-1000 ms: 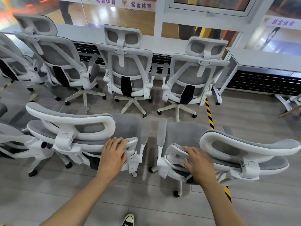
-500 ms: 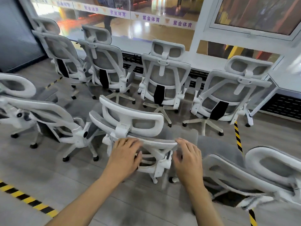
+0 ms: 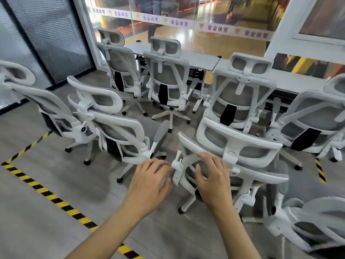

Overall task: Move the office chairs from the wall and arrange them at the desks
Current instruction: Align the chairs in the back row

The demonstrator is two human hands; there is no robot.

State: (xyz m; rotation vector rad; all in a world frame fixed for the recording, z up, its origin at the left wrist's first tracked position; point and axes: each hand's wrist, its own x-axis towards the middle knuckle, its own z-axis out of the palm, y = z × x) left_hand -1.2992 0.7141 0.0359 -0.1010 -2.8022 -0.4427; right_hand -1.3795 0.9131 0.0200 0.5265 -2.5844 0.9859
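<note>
Progress partial: four white-framed grey-mesh office chairs (image 3: 168, 81) sit at the long white desks (image 3: 197, 58); others wait behind. Nearest chair (image 3: 242, 142): right hand (image 3: 212, 180) rests on its back, seemingly ungripped; left hand (image 3: 149, 180) spread beside.

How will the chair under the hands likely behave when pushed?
The chair probably rolls easily: it stands on casters on a smooth floor. Pushed high up, where the right hand rests, it may swivel or veer rather than go straight. Its white frame looks stiff; the mesh would likely give.
</note>
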